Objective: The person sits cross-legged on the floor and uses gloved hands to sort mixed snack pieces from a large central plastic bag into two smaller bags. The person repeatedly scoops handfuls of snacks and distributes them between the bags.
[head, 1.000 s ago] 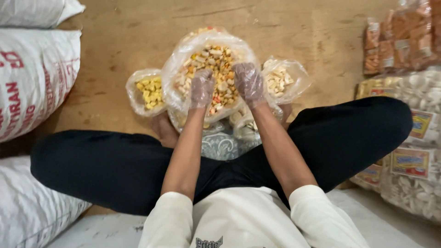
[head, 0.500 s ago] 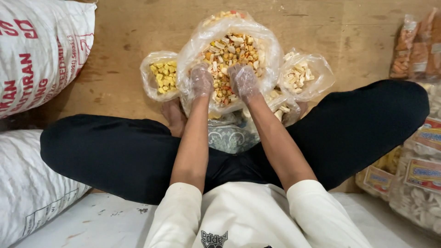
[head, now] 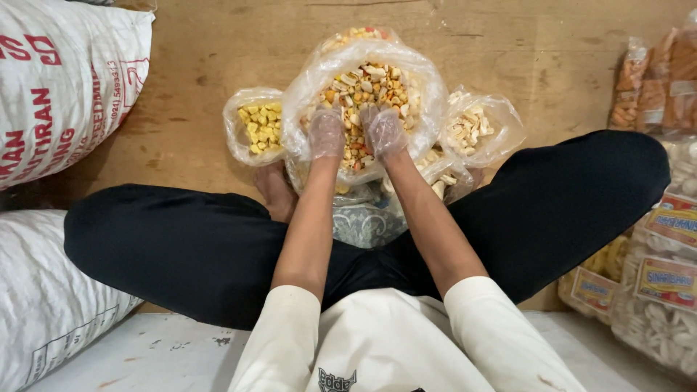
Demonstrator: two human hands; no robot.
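- Left hand [head: 326, 134] in a thin clear glove, fingers curled down into the mixed snacks [head: 367, 91]; whether it has hold of any pieces, cannot tell.
- Right hand [head: 384, 131], also gloved, just beside the left, fingers bent and buried in the same snacks; grip cannot be told either.
- Snacks sit in a big clear bag [head: 428, 83], mouth open, on the brown floor [head: 181, 131] in front of the crossed legs [head: 174, 247].
- Small clear bag of yellow pieces [head: 259, 127] touches the big bag's left side.
- Small clear bag of pale pieces [head: 475, 127] touches its right side.
- White sack with red print [head: 58, 87] at the floor's top left corner; plain white sack [head: 43, 305] below it.
- Right edge: clear packs of orange-brown crackers [head: 657, 83] on top, clear packs of white crackers with yellow-red rectangular labels [head: 664, 279] lower down.
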